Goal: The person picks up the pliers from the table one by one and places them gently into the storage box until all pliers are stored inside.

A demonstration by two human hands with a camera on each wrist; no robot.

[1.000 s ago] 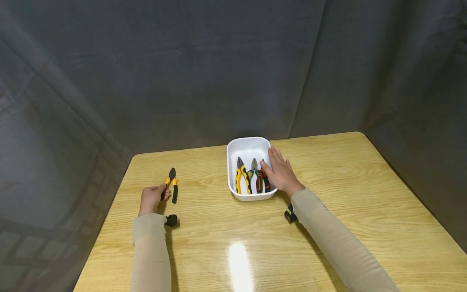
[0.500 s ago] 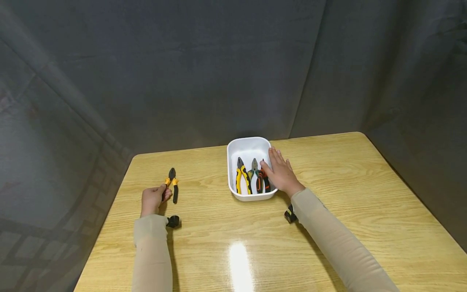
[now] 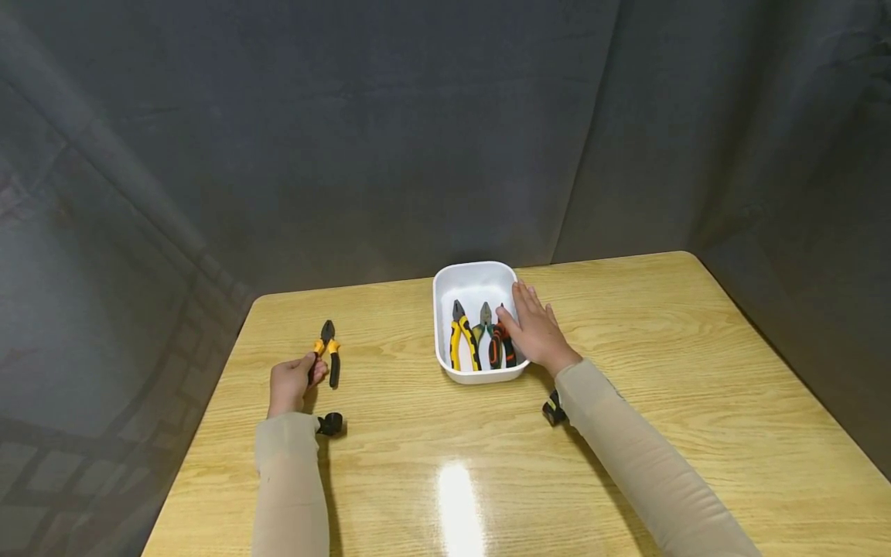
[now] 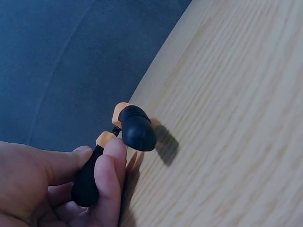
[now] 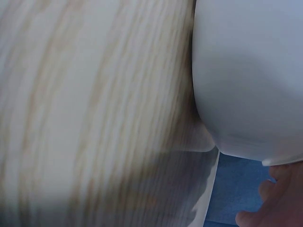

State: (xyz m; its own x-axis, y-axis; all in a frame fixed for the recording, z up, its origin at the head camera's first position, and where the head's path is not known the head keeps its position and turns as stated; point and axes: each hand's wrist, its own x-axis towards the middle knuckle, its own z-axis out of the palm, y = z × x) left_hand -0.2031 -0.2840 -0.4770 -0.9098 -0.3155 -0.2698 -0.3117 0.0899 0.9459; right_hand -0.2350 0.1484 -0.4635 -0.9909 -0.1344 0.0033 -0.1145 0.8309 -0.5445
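Observation:
At the left of the table, my left hand grips one handle of a pair of pliers with black and orange grips. Their dark head points away from me and the handles are spread. In the left wrist view, thumb and fingers pinch the nearer black grip, while the other handle stands just over the wood. My right hand rests along the right rim of a white plastic box, fingers straight, thumb reaching over the inside. The right wrist view shows the box's outer wall and part of that hand.
Inside the box lie yellow-and-black pliers, green-handled pliers and a red-and-black handled tool, partly covered by my right thumb. Dark curtains hang behind and beside the wooden table.
My left hand has shifted very slightly to the right, still holding the pliers. The right hand and the box have stayed where they were.

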